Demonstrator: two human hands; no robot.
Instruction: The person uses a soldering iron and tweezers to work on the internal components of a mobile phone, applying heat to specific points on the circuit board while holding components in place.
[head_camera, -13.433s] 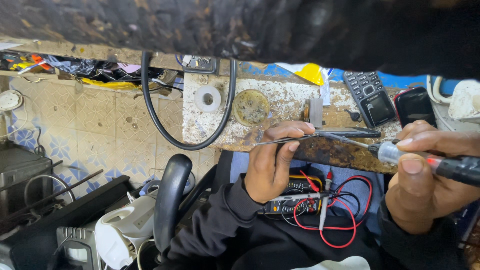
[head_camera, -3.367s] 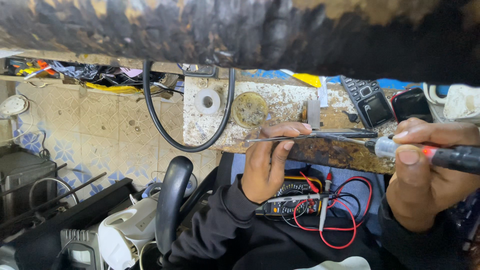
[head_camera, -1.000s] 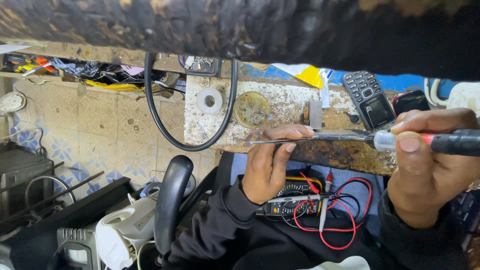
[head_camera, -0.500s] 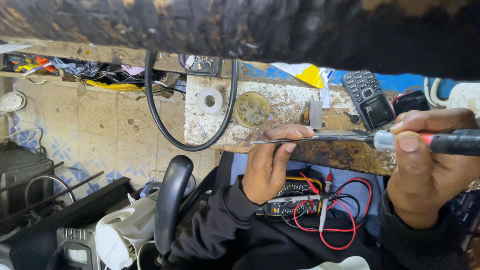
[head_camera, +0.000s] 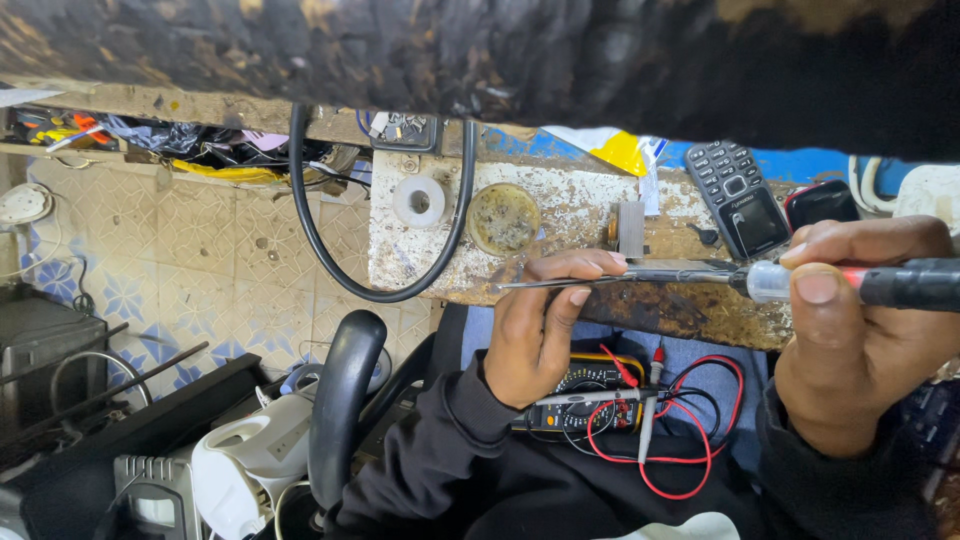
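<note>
Barely shifted slim steel screwdriver, both hands.

A white roll of tape lies on the dirty white bench top, and a round tin lid sits just beside it at 3 o'clock, with a black cable hanging in a loop around the tape's side of the bench. A black phone with buttons lies far over at 3 o'clock from the lid, and a yellow meter with red and black wires rests low down at 6 o'clock from the bench. A white kettle stands at 8 o'clock from the bench, next to a black curved chair arm, and the tiled floor shows blue flower shapes.
</note>
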